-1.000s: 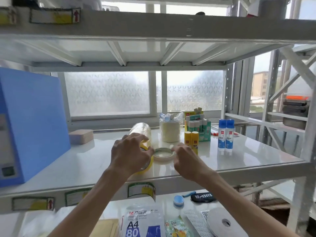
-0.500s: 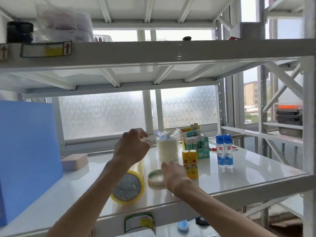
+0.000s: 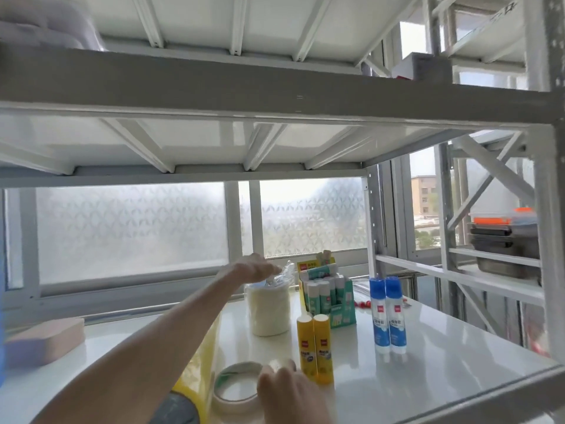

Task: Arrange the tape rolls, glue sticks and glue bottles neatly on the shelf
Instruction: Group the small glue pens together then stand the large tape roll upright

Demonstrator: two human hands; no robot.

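Observation:
A flat masking tape roll [image 3: 235, 385] lies near the front edge of the white shelf [image 3: 443, 362]. My right hand [image 3: 287, 393] grips its right rim. A yellow tape roll [image 3: 197, 374] stands on edge just left of it, partly hidden by my left forearm. My left hand [image 3: 253, 267] reaches to the back and pinches a clear plastic bag [image 3: 279, 275] that sits on top of a tall white tape roll [image 3: 269, 310]. Two yellow glue sticks [image 3: 315, 347] stand upright beside the masking tape. Two blue-capped glue bottles [image 3: 388, 316] stand to the right.
A green box of glue sticks [image 3: 331, 301] stands behind the yellow ones. A pink block [image 3: 42, 338] lies at the left, with a blue binder [image 3: 1, 332] at the frame edge. The upper shelf beam [image 3: 275, 90] hangs overhead. Another rack holds trays [image 3: 504, 240] at the right.
My left hand let go of the yellow tape roll, which now stands on edge, and moved back to the plastic bag. My view has tilted upward. My right hand stays at the masking tape roll.

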